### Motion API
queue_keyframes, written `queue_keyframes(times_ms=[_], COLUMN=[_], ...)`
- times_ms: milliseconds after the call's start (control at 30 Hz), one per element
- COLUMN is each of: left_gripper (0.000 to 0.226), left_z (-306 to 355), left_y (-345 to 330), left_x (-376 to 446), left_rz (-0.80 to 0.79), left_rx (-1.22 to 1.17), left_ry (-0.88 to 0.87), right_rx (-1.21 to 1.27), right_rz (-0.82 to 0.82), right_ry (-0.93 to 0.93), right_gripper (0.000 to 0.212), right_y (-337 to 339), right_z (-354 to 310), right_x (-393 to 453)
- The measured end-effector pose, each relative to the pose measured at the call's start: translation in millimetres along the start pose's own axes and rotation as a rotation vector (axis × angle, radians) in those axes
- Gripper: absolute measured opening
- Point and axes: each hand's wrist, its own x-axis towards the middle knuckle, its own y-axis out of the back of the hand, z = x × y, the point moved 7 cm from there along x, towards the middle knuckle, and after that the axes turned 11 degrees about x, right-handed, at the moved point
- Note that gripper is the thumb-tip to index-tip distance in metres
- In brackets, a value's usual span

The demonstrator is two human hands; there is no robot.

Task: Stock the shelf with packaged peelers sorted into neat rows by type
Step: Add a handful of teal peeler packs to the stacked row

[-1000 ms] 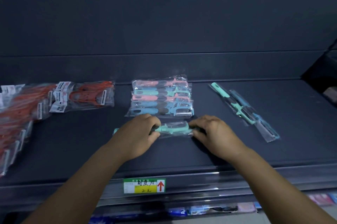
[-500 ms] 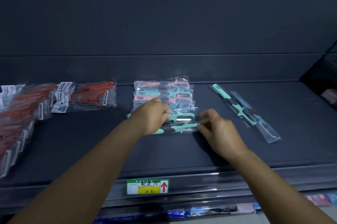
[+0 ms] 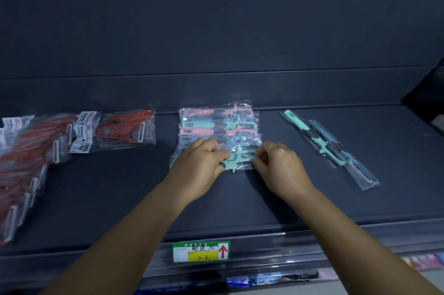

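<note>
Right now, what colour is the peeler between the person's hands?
Mint green, sealed in a clear bag: the peeler shows best in the head view, the only one.

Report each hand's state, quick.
Left hand: fingers closed on the teal peeler pack, handle end.
Right hand: fingers pinching the same pack's other end.
</note>
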Motion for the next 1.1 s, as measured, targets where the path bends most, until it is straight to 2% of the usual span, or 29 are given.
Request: queue_keyframes(times_ms=[100, 267, 400, 600, 800, 967, 1100], left_gripper=[0.023, 0.047, 0.049, 0.054, 0.058, 0.049, 0.041], left_z=[5.9, 31.8, 86.3, 144.2, 162.5, 164.6, 166.7], left_y=[-0.6, 4.3, 7.4, -22.3, -47.2, -52.5, -57.7], left_x=[-1.6, 13.6, 40.5, 96.3, 132.8, 145.9, 156.6], left_rz=[0.022, 0.073, 0.007, -0.092, -0.201, -0.136, -0.147], left_rx=[0.145, 0.18, 0.089, 0.161, 0.244, 0.228, 0.234], left_ry=[-0.027, -0.132, -0.238, -0.34, -0.316, -0.34, -0.372], right_rx=[-0.009, -0.018, -0.095, -0.225, -0.212, -0.163, -0.172], right_rz=[-0.023, 0.027, 0.077, 0.177, 0.175, 0.155, 0.153], right_ry=[-0.007, -0.003, -0.041, -0.207, -0.348, -0.407, -0.46], right_gripper=[0.013, 0.03, 0.041, 0.051, 0.036, 0.034, 0.03], right_y=[1.9, 23.7, 49.9, 88.4, 105.7, 115.6, 123.7], right_z=[-0.9, 7.8, 35.9, 93.4, 135.5, 158.1, 168.1], right_x=[-1.4, -10.9, -17.8, -33.9, -38.2, -35.8, -30.8])
